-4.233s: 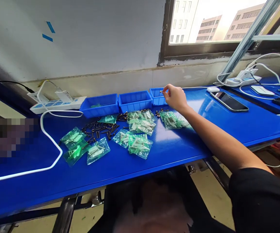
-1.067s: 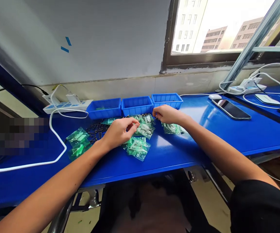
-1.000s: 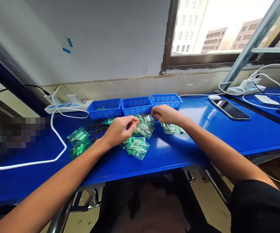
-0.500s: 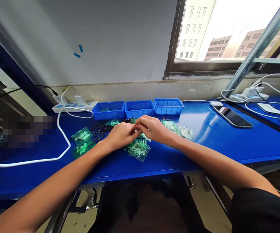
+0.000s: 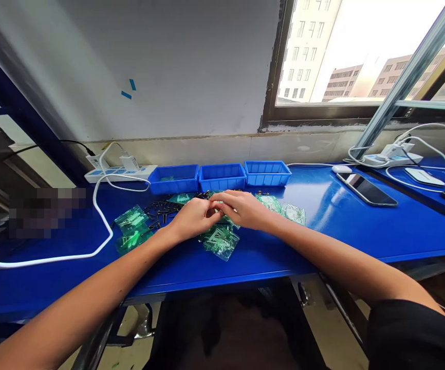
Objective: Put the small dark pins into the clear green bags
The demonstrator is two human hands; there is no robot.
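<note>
My left hand (image 5: 196,218) and my right hand (image 5: 243,208) meet over the table, fingertips together and curled. Whatever they pinch is hidden by the fingers. Just below them lies a green-printed clear plastic packet (image 5: 222,241) with small parts inside. Left of my left hand is a pile of dark screws (image 5: 163,211), and beside it more green packets (image 5: 133,220). To the right of my right hand lie another packet (image 5: 269,202) and a clear packet with green stripes (image 5: 294,213).
Three blue bins stand behind the hands: a left bin (image 5: 174,180), a middle bin (image 5: 222,177) and a right bin (image 5: 267,173). A white power strip (image 5: 141,173) and cable (image 5: 105,216) lie at left. A phone (image 5: 367,189) rests at right on the blue table (image 5: 353,231).
The view has tilted slightly, so everything sits a little lower. My right hand's fingers have lowered a little towards my left hand; the packets and bins stay where they were.
</note>
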